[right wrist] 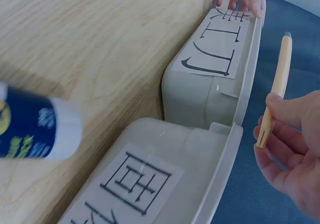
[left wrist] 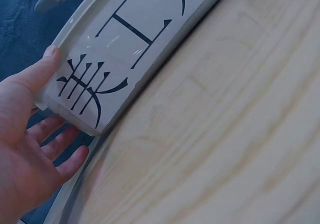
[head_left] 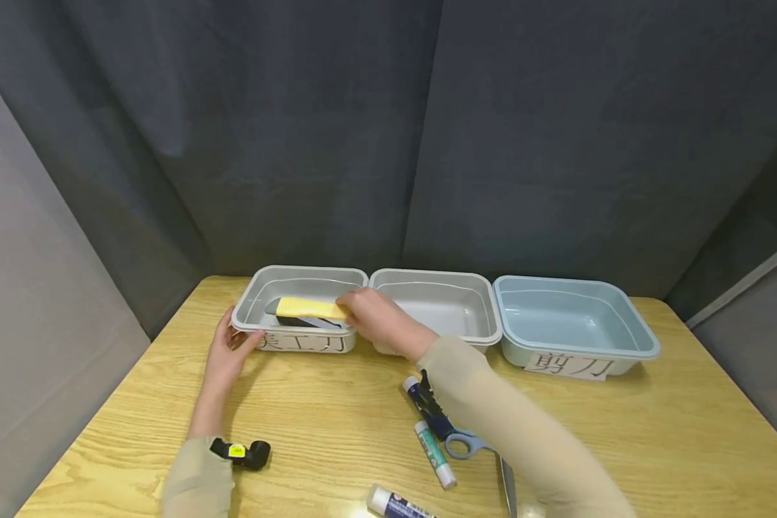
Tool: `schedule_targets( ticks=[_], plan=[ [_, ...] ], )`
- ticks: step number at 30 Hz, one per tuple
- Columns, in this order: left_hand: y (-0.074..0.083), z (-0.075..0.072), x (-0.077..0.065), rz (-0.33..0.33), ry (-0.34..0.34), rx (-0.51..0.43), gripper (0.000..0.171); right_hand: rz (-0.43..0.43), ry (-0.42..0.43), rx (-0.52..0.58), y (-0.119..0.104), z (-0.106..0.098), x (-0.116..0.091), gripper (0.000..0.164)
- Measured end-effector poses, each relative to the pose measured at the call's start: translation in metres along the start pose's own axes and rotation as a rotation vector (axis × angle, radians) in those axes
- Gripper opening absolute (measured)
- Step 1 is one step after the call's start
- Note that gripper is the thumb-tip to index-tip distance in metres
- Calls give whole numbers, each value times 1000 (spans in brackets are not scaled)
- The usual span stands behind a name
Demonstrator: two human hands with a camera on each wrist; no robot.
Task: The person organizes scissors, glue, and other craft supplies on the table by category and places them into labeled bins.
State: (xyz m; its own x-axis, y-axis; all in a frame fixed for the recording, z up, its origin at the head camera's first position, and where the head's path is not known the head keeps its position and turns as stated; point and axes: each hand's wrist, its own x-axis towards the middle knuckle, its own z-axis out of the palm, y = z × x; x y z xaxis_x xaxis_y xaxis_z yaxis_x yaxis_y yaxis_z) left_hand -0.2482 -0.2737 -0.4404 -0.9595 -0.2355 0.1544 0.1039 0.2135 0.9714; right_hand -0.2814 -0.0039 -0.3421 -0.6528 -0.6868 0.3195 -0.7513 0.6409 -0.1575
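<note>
My right hand [head_left: 382, 316] pinches a yellow utility knife [head_left: 307, 308] by one end, over the left grey bin [head_left: 298, 269]. The knife points left, its grey tip away from my fingers. A dark item with a light strip [head_left: 304, 321] shows just below it in the bin. My left hand [head_left: 225, 352] holds the bin's front left corner. In the left wrist view its thumb lies at the rim and its other fingers reach around the end wall. The bin's front carries a paper label [left wrist: 115, 48] with black characters.
A middle grey bin [head_left: 437, 273] and a blue bin [head_left: 576, 327] stand to the right in a row. In front lie a dark blue glue stick [head_left: 427, 406], a green one [head_left: 435, 455], another glue stick [head_left: 398, 503] and blue-handled scissors [head_left: 464, 444]. A dark curtain [head_left: 388, 129] hangs behind.
</note>
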Motion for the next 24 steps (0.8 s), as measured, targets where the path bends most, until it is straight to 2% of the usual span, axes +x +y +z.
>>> schedule_targets(
  ticks=[5,12,24],
  plan=[
    [2,1,-1,7,17,8,80,43,-13,0,-2,3,13,6],
    [2,1,-2,-9,14,19,81,98,-72,-10,-5,9,23,22],
    [-2,2,0,4,12,14,81,92,-76,-17,-4,20,39,13]
  ],
)
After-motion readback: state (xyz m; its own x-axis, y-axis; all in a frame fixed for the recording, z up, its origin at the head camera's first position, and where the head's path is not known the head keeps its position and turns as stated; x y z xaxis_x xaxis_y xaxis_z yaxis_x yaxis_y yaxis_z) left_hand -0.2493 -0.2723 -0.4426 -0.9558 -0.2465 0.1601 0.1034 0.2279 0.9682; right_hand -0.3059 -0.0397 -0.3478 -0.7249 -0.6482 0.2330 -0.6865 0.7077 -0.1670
